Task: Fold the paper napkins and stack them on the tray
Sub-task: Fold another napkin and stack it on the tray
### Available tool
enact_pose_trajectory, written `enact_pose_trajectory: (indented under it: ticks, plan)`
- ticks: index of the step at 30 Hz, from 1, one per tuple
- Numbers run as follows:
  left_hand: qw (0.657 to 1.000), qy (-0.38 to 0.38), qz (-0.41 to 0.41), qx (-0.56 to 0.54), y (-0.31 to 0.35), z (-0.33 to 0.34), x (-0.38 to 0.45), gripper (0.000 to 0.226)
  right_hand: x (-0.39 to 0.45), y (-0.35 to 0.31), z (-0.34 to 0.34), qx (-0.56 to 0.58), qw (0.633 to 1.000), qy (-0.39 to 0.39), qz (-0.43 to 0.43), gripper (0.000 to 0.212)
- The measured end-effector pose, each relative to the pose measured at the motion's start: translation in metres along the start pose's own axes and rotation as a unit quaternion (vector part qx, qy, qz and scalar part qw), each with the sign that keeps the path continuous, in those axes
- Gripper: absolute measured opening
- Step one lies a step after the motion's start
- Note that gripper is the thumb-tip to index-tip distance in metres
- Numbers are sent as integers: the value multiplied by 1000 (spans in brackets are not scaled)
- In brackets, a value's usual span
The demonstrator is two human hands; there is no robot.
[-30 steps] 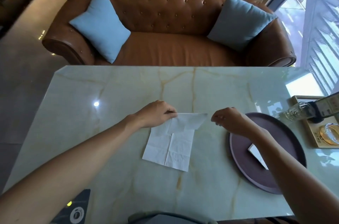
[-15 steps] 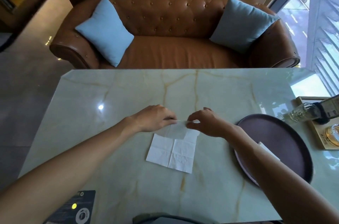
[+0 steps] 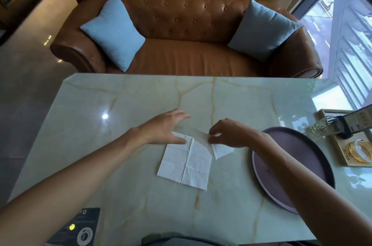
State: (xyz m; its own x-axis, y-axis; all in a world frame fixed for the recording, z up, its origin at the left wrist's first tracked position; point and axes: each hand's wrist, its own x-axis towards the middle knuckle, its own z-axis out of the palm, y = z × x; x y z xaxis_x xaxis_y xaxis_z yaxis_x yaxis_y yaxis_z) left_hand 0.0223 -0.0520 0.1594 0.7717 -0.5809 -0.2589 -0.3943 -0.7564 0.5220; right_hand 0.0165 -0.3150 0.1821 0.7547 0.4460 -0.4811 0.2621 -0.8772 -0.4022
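Observation:
A white creased paper napkin lies in the middle of the marble table. My left hand hovers flat over the napkin's far left corner, fingers spread, thumb resting on the paper. My right hand pinches the napkin's far right part and holds it lifted and turned over, with a flap hanging below the fingers. The round purple tray sits to the right, partly under my right forearm. Anything lying on the tray is hidden by that arm.
A clear glass bottle lies on its side just beyond the tray. A wooden box with a glass stands at the right edge. A dark card lies near left. A brown sofa faces the table's far edge.
My left hand has let go of its pinch and spread its fingers. My right hand has drawn the napkin's far edge to the right, turning a flap over.

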Motion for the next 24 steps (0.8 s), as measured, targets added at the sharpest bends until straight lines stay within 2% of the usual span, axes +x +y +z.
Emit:
enact_pose_trajectory:
  ticks: [1,3,6,9,11,14,18,21,24]
  plan:
    - [1000,-1,25,5,11,4,7,84,0,-2,0,-9,1000,-10,-1,20]
    - [998,-12,53,3,32,13,21,75,0,-4,-1,-21,999,-31,4,22]
    - [997,-45,44,-51,50,23,31,37,-3,1,-5,5,999,-41,15,23]
    - [990,-53,18,-130,48,35,30,18,-6,21,-2,76,997,11,21,19]
    - [982,-37,-1,-187,43,40,27,15,-8,38,5,138,985,71,72,24]
    - [964,-8,-26,-266,40,44,23,10,-14,55,23,326,930,122,120,33]
    - [919,28,-48,-390,39,48,20,10,-19,50,56,462,849,167,192,43]
    - [890,59,-61,-448,38,47,19,12,-24,41,79,581,775,99,226,46]
    - [879,77,-75,-465,37,48,18,12,-29,35,87,681,704,62,191,48]
